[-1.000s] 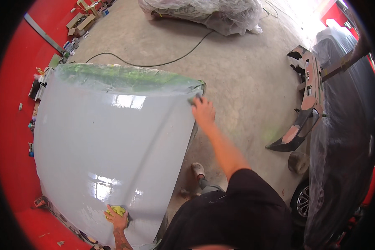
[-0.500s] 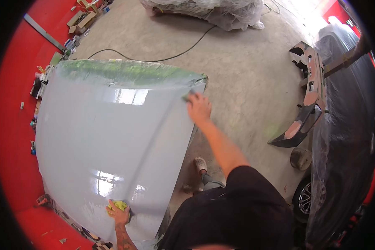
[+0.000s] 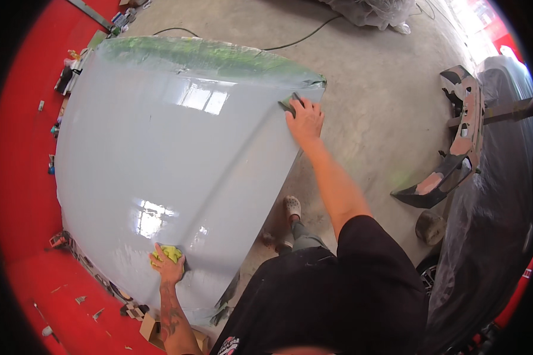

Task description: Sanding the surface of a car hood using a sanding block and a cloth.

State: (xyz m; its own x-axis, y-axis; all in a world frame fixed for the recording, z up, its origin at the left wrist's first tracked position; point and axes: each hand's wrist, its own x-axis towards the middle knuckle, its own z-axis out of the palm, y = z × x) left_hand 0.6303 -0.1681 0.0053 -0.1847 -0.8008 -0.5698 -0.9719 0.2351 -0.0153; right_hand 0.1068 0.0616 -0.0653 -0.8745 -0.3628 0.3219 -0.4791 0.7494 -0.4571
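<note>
My right hand [image 3: 305, 125] rests near the far right corner of a glossy grey car hood [image 3: 154, 148], its fingers curved over a dark green pad [image 3: 288, 104] pressed on the surface. Lower on the hood, my left hand [image 3: 169, 271] has its fingers around a crumpled yellow cloth [image 3: 170, 253] against the paint. Green-tinted masking [image 3: 207, 53] covers the hood's far strip, and window light reflects on the paint.
A sanded bumper [image 3: 437, 177] hangs at right beside a plastic-covered vehicle [image 3: 488, 225]. Another wrapped object [image 3: 373, 12] and a cable [image 3: 302, 35] lie beyond. A metal cylinder [image 3: 430, 228] stands on the floor [image 3: 367, 77]. The red wall [image 3: 18, 177] and cardboard [image 3: 154, 331] are at left.
The view has tilted, so the hood sits higher in the picture. My right hand has shifted slightly toward me along the hood's right edge; my left hand stays in about the same spot.
</note>
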